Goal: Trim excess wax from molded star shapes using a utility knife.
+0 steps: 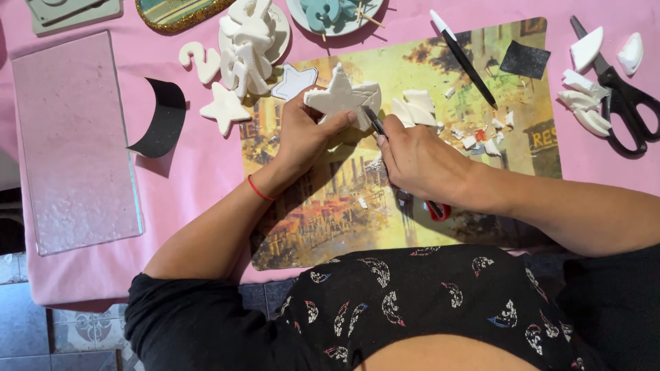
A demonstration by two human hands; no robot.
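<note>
Pink tablecloth (206, 172) covers the table. On it at left, a big clear glass pane (72, 144), lying flat, with a curved black strip (161, 120) just beside its right edge. Centre: a printed placemat (426, 220) with a painted street scene, work happens over it. Left hand (302, 134) grasps a white star-shaped plaster piece (340, 96), fingers curled under, thumb pressed on its lower edge; star is lifted over the upper-left part of the placemat. Right hand (419, 161) is clenched round a small cutting tool (377, 124), tip touching the star's lower right edge; tool's red end (438, 209) pokes out under the wrist. Thin red bracelet (258, 189) on the left wrist. White scraps (474, 134) scattered on the placemat right of the star. Containers: white plate (251, 34) at top, heaped with white plaster cut-outs; second plate (333, 14) beside it holds teal shapes on sticks, partly cut off by the frame. Loose beside the first plate: a white number shape (196, 60), a smaller white star (223, 108), a flat star outline (294, 81). Black scissors (622, 96) far right on the cloth, white curved offcuts (581, 99) touching them. Black-and-white craft knife (460, 55) lies diagonal on the placemat's top edge, a small black square (524, 60) near it.
</note>
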